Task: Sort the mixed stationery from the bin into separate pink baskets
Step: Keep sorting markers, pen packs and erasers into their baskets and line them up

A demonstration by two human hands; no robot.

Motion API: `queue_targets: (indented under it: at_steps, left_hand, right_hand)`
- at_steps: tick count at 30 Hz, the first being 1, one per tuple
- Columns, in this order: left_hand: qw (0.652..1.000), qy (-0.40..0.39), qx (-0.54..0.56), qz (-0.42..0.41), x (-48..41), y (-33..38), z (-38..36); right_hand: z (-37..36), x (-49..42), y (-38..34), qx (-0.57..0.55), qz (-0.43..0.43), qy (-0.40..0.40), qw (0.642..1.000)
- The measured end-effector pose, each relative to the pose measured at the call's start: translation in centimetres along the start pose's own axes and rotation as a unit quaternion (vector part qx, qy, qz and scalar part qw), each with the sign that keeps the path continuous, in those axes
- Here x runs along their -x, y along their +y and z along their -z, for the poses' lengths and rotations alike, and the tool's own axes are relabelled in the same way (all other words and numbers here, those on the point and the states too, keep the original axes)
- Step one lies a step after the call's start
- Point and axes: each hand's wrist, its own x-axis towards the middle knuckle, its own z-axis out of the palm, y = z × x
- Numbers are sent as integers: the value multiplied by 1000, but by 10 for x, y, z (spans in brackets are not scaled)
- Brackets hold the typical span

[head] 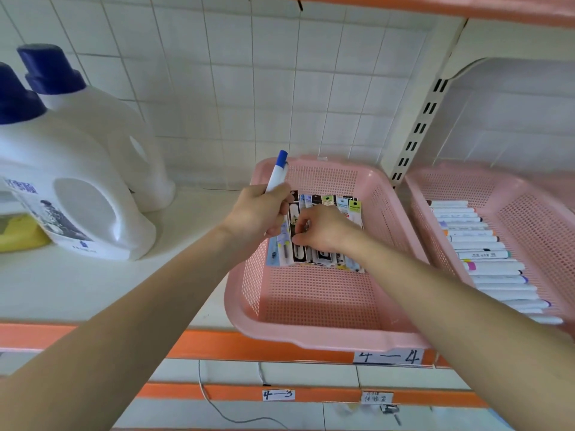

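Left hand (264,213): fingers wrapped round a white marker with blue cap (277,175), cap end up and tilted a little to the right, held above the far-left corner of the middle pink basket (311,339).

Right hand (325,231): down inside the same basket, thumb and fingertips drawn together on the pen packs (320,259), seemingly pinching one near the left of the row; exact pack unclear behind the fingers.

Pen packs: carded, laid side by side in an overlapping row across the far half of the basket floor.

Second pink basket (535,213): just beside the first, on the right, past a slotted shelf upright (420,129). Inside it, white markers (485,256) with assorted coloured caps, in a neat row, each lying left to right.

Shelf (109,284): white top, orange front edge, carrying both baskets. Paper label "4—4" (387,357) on that edge below the middle basket; label "4—3" (278,395) on the shelf edge lower down.

Left end of shelf: two white detergent bottles (81,194) with blue caps, well apart from the baskets; yellow item (18,233) at the frame edge beside the nearer bottle.
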Motion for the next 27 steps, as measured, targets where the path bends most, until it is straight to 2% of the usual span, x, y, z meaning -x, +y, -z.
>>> queue_targets:
  at_steps: [6,8,12,15,23,27]
  left_hand:
    - [999,-13,24,35,0,4,0]
    - [998,-22,29,44,1,5,-2]
    - [997,-49,18,56,2,3,-7]
    - [996,-71,-8,54,6,2,-19]
    - [989,-129,-72,12,23,8,-71]
    - [994,-75,-82,9,29,9,-100]
  right_hand:
    - [3,15,-3,-31,54,43,997]
    - [11,25,-4,-86,58,60,993]
    - [33,44,1,-249,17,111,962]
    - [47,59,6,-339,-18,119,933]
    - [70,83,49,-422,-39,123,897]
    - [83,94,80,-486,-39,117,865]
